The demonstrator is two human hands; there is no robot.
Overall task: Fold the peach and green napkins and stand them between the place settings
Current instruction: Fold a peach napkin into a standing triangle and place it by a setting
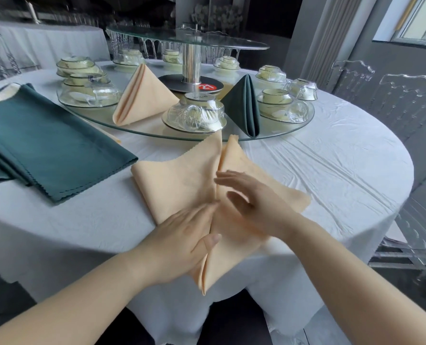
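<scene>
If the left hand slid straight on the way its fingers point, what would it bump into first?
Probably the right hand, just past the left hand above the peach napkin. If it hovers higher, which I cannot tell, the left hand would slide on along the napkin.

A round table under a creased white cloth fills the middle of the room. On its top rests a glass turntable, with a chrome post carrying a second glass tier. Clear acrylic chairs stand off the table's right edge, before a grey wall. Daylight comes through a window high on the right. The back is dim, with another white-clothed table at the left.
</scene>
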